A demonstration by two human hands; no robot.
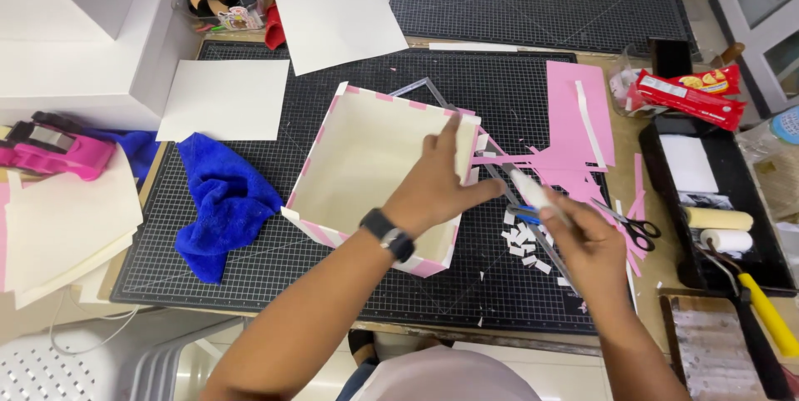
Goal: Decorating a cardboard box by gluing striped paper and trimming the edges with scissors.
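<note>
A cream open-topped cardboard box (366, 160) with pink strips along its rim lies on the black gridded cutting mat (275, 268). My left hand (437, 185), with a black watch on its wrist, presses flat on the box's right wall near the far corner. Just right of the box, my right hand (587, 239) holds a white stick-shaped tool (533, 191) whose tip points toward that corner. A metal ruler (499, 176) lies under my hands beside the box.
Pink paper sheets and strips (578, 118), small white scraps (523, 243) and scissors (637, 226) lie right of the box. A blue cloth (220, 201) and white sheets (225, 100) are on the left. A black tray with paint rollers (724, 218) stands at far right.
</note>
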